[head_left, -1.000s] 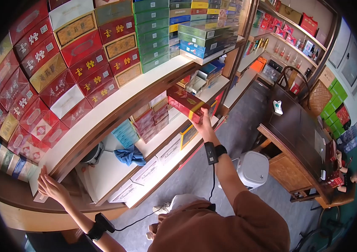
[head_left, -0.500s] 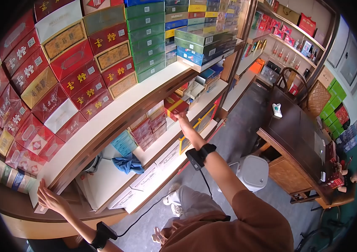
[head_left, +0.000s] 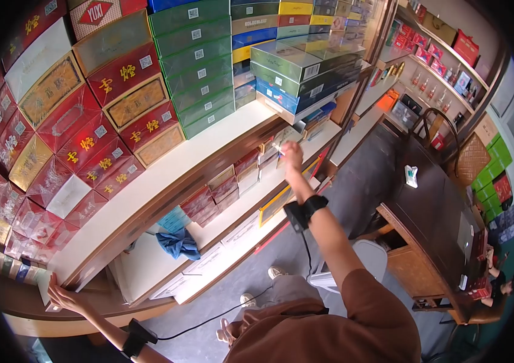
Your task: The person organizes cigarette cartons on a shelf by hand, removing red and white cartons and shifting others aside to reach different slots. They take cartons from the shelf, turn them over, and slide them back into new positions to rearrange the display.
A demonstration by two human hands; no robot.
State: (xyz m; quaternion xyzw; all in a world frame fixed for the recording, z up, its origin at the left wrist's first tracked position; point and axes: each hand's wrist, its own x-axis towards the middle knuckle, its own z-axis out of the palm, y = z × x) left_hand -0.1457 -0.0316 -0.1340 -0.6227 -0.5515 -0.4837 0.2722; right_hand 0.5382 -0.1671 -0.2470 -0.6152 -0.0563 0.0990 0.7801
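My left hand (head_left: 66, 299) rests against the left end of the pale counter ledge (head_left: 57, 275), fingers stretched out and holding nothing. Above the lower shelf, my right hand (head_left: 293, 158) has its fingers curled closed. A small white item (head_left: 278, 147) shows at its fingertips, too blurred to name. Just beyond that hand lie small boxes and a grey-white open box (head_left: 269, 148). Farther left along this shelf stand dark red cartons (head_left: 199, 204), a light blue stack (head_left: 174, 219) and a crumpled blue cloth (head_left: 178, 243).
Stacked red cigarette cartons (head_left: 102, 160) and green cartons (head_left: 199, 66) line the upper counter. A dark wooden desk (head_left: 429, 199) stands at right, with a seated person (head_left: 502, 287) beyond it. A grey-white bin (head_left: 369, 257) is beside the desk. A cable hangs between my wrist devices.
My right hand has moved away from the red box with a yellow band, rightward and up, its fingers now curled. My left hand stays at the ledge end. The view has shifted slightly.
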